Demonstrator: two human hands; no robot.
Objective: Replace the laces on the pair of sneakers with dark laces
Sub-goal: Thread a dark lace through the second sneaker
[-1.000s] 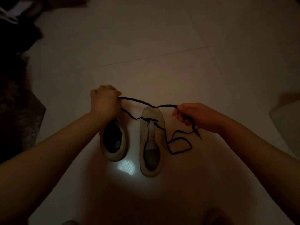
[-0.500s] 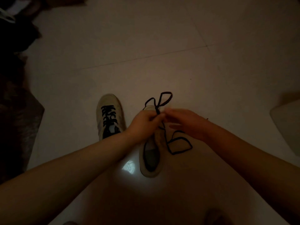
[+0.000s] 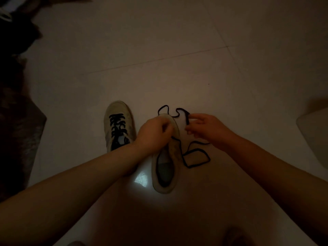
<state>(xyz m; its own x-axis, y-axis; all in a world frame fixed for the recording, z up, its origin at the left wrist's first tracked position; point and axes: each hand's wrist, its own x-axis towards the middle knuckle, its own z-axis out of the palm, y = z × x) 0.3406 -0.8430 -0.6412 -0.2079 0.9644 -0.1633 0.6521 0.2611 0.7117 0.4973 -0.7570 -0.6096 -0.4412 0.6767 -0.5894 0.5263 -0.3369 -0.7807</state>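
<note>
Left of both hands, a laced sneaker (image 3: 119, 125) stands on the floor (image 3: 177, 50), already threaded with dark lace. The left hand (image 3: 153, 133) lies over the front of the unlaced sneaker (image 3: 166, 160), fingers curled; whether it pinches the lace there is hidden. The shoe's long axis runs away from the person, heel nearest. Just right of it, the right hand (image 3: 206, 127) pinches the dark lace (image 3: 196, 157), whose slack loops beside the shoe below that hand.

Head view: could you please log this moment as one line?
left sneaker: laced dark | right sneaker: lacing underway | left hand: over its toe | right hand: pinching dark lace | lace slack on floor
</note>
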